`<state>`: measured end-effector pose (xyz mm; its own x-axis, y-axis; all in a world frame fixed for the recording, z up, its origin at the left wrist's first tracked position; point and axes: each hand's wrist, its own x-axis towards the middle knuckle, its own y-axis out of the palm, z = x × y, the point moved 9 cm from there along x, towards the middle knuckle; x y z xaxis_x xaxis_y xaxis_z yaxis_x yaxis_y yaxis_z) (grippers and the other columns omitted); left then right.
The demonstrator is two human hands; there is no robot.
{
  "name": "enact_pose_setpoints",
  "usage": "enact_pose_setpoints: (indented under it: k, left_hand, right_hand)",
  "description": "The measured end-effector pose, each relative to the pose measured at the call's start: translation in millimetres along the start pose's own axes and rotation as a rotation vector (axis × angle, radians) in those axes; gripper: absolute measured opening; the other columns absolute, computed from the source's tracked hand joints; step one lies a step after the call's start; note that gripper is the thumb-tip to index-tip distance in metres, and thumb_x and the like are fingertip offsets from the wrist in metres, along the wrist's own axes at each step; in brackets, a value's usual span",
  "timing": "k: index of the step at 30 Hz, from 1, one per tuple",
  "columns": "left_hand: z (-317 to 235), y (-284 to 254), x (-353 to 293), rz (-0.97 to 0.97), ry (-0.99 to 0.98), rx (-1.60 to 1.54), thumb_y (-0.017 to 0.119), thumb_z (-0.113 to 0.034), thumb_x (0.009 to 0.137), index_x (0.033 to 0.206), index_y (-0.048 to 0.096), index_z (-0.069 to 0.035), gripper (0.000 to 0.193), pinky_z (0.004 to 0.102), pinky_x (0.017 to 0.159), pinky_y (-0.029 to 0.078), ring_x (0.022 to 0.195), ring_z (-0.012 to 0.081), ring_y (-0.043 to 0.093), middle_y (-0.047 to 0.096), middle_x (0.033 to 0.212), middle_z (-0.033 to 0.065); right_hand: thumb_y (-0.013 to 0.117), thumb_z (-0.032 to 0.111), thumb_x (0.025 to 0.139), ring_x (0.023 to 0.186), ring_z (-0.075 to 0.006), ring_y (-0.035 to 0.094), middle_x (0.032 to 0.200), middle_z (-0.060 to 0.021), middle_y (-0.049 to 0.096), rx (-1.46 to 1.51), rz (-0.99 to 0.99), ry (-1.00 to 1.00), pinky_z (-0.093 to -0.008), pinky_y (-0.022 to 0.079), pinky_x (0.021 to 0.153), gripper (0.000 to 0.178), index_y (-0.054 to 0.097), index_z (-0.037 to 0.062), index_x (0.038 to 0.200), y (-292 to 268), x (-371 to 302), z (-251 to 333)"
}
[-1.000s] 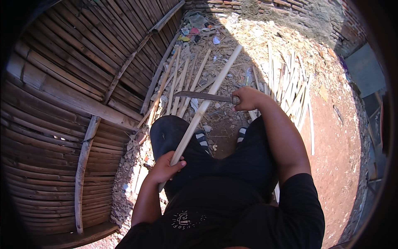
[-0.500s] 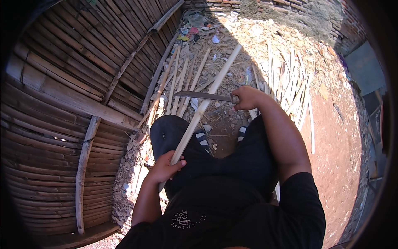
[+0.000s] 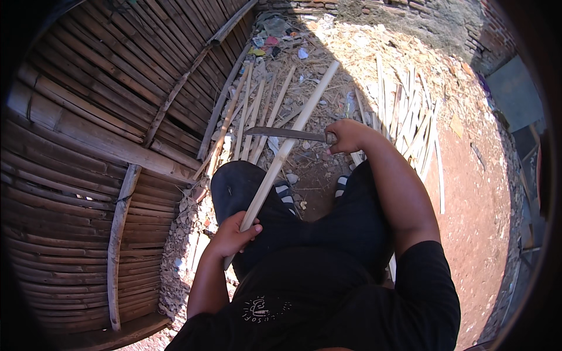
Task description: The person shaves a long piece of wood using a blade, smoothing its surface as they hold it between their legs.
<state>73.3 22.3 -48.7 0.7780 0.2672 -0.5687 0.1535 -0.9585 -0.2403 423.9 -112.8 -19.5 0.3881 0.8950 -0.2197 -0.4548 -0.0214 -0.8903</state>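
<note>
My left hand is closed round the lower end of a long pale strip of split bamboo, resting near my left thigh. The strip slants away up and to the right, its far end over the littered ground. My right hand grips the handle of a machete, most of the handle hidden by the fingers. Its long dark blade points left and crosses the strip about midway; whether the edge bites into the strip I cannot tell.
A slatted bamboo wall rises close on my left. Several pale strips lie ahead on the left, and a larger pile of strips lies ahead on the right. Shavings and rubble cover the ground up to a brick wall.
The machete and the strip have barely shifted; the view has moved very slightly. Both hands keep the same grip.
</note>
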Motion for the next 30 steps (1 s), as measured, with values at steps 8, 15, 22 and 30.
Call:
enact_pose_setpoints:
  k: [8, 15, 22, 30]
  left_hand:
    - [0.0, -0.9, -0.2, -0.005, 0.000, -0.014, 0.073, -0.028, 0.095, 0.114, 0.060, -0.005, 0.033, 0.0251, 0.046, 0.042, 0.051, 0.0078, 0.051, 0.061, 0.075, 0.0016]
    - [-2.7, -0.7, -1.1, -0.003, -0.006, -0.013, 0.073, -0.028, 0.095, 0.114, 0.060, -0.004, 0.033, 0.0248, 0.046, 0.042, 0.052, 0.0073, 0.051, 0.061, 0.076, 0.0014]
    - [-1.5, -1.3, -0.3, -0.005, -0.011, -0.009, 0.073, -0.029, 0.095, 0.115, 0.060, -0.004, 0.035, 0.0249, 0.046, 0.043, 0.052, 0.0074, 0.052, 0.061, 0.076, 0.0020]
    - [-0.4, -1.2, -0.1, -0.015, -0.003, -0.012, 0.074, -0.029, 0.095, 0.115, 0.061, -0.004, 0.035, 0.0246, 0.045, 0.043, 0.052, 0.0072, 0.052, 0.061, 0.076, 0.0019]
  right_hand:
    - [0.085, 0.037, 0.073, 0.099, -0.0405, 0.069, 0.098, -0.0233, 0.072, -0.022, -0.062, -0.056, -0.0467, 0.053, 0.089, 0.060, 0.067, 0.0016, 0.118, 2.9, 2.9, -2.0]
    - [0.085, 0.036, 0.073, 0.099, -0.0399, 0.069, 0.099, -0.0228, 0.072, -0.008, -0.044, -0.037, -0.0459, 0.054, 0.089, 0.059, 0.067, 0.0022, 0.118, 1.6, 2.0, -1.9]
    - [0.084, 0.036, 0.073, 0.098, -0.0392, 0.070, 0.098, -0.0219, 0.073, -0.012, -0.026, -0.024, -0.0457, 0.054, 0.089, 0.059, 0.067, 0.0025, 0.119, -0.4, -0.1, 1.3]
    - [0.082, 0.038, 0.075, 0.111, -0.0382, 0.066, 0.115, -0.0221, 0.070, -0.034, 0.038, 0.097, -0.0456, 0.053, 0.095, 0.063, 0.066, 0.0044, 0.126, -5.1, -3.6, 3.1]
